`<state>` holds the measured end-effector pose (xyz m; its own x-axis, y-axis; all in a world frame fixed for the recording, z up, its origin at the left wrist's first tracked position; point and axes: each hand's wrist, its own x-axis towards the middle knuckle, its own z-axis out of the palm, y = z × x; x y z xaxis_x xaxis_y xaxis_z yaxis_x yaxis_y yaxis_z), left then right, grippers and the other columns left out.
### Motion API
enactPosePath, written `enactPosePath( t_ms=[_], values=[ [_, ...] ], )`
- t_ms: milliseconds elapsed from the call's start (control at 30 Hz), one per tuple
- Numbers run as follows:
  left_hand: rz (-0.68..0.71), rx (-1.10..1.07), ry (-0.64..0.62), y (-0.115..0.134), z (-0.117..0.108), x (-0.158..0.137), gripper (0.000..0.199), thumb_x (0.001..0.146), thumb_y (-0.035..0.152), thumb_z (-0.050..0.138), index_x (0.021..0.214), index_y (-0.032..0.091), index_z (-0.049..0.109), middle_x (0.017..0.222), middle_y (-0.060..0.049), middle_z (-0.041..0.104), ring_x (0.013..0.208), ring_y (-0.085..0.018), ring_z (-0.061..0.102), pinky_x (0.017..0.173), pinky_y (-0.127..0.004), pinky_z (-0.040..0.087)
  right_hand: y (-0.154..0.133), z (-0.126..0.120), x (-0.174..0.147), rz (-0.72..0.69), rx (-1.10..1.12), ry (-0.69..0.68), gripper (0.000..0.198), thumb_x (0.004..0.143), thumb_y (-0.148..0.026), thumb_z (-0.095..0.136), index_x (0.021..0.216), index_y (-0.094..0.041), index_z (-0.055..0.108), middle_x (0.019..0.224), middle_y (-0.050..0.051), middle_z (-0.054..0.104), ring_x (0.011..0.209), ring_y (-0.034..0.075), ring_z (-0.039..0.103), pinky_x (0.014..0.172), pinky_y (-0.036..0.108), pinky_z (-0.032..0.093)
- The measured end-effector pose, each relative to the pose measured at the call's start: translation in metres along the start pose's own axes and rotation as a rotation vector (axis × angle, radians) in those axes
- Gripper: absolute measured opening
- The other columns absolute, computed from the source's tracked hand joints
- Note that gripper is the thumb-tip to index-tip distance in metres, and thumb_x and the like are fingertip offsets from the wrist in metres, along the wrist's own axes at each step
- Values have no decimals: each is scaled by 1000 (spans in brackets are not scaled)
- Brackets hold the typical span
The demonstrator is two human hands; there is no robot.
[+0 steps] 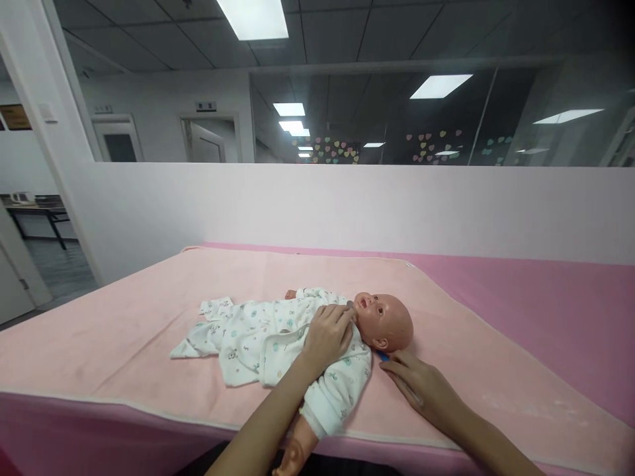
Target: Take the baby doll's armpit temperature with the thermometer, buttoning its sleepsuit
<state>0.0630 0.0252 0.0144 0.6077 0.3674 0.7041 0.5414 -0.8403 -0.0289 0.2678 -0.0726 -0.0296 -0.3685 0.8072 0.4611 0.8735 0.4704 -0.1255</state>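
Note:
A baby doll (384, 322) lies on its back, its bald head to the right. It wears a white printed gown (248, 337) with folded-over flaps. My left hand (328, 330) rests on the doll's upper chest, fingers lying over the cloth close to its neck. A small grey bit shows by the fingertips, too small to name. Beside the back of the doll's head, my right hand (417, 380) has its fingers closed at a small blue object (382, 356). That object runs in under the neck, and most of it is hidden.
A peach blanket (149, 317) covers much of the pink table surface (520, 311). A white half wall (347, 208) with glass above stands behind. One doll arm (300, 446) hangs past the front edge. At far left is a desk (37, 210).

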Motion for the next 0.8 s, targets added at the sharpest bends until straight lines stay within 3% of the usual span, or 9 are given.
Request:
enactPosePath(
  t_ms=[100,367,500,600,667,800],
  values=[
    [-82,-26,41,4,0,-5,32,85,20,36,115,19,47,111,-7,55,101,-19,49,85,-36,36,7,0,2,-46,-26,-56,33,85,-16,33,104,-23,59,99,8,61,86,17,59,72,28,51],
    [-169,-79,64,3,5,-15,20,85,18,39,94,21,56,92,-3,60,88,-17,51,78,-34,37,25,11,-3,-230,-180,-87,54,73,-1,32,120,-20,50,113,10,58,96,19,58,78,30,52],
    [-160,-81,132,1,8,-18,20,83,14,39,92,21,56,90,-2,61,86,-16,51,75,-33,37,23,8,-1,-380,-279,-34,51,76,-3,35,123,-17,47,102,11,62,86,20,61,72,32,53],
    [-150,-78,212,1,10,-19,20,81,11,41,87,21,57,85,-1,61,82,-15,51,74,-33,36,10,-3,12,-495,-322,156,39,80,-7,40,117,-14,52,93,11,65,82,21,61,71,34,52],
    [-149,-81,265,1,11,-19,19,80,10,41,85,20,56,81,-1,61,80,-15,50,73,-33,35,-8,-11,30,-501,-264,336,34,79,-6,44,110,-14,56,91,10,65,85,21,60,73,34,51],
    [-153,-101,350,-1,13,-21,14,80,14,40,80,17,54,73,-4,57,73,-16,49,69,-32,37,-51,-4,83,-312,14,639,38,77,0,38,105,-15,58,94,9,64,88,18,58,77,33,50]
  ],
)
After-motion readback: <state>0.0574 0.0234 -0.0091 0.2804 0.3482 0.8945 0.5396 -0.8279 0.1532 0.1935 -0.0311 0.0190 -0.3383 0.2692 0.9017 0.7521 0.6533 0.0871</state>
